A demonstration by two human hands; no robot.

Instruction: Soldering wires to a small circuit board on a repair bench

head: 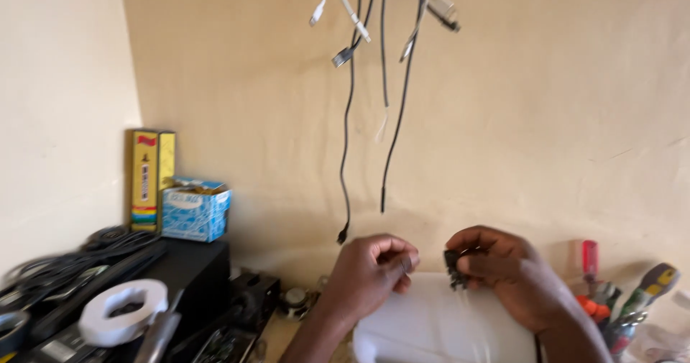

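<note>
Above a white container (438,320), the right hand (503,266) pinches a small black component (453,269), upright, just beside the left hand (377,269), whose fingers close on something too thin to identify.

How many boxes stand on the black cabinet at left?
2: a tall yellow box against the wall and a blue-and-white box beside it, to its right. Others could be hidden.

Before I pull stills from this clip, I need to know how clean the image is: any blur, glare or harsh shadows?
Head view: soft, even warm light, no glare; faint shadows of the hanging cables on the wall; both the left hand and right hand slightly motion-blurred; the small black part in the right fingers lacks detail; the cable pile at left is smeared.
</note>
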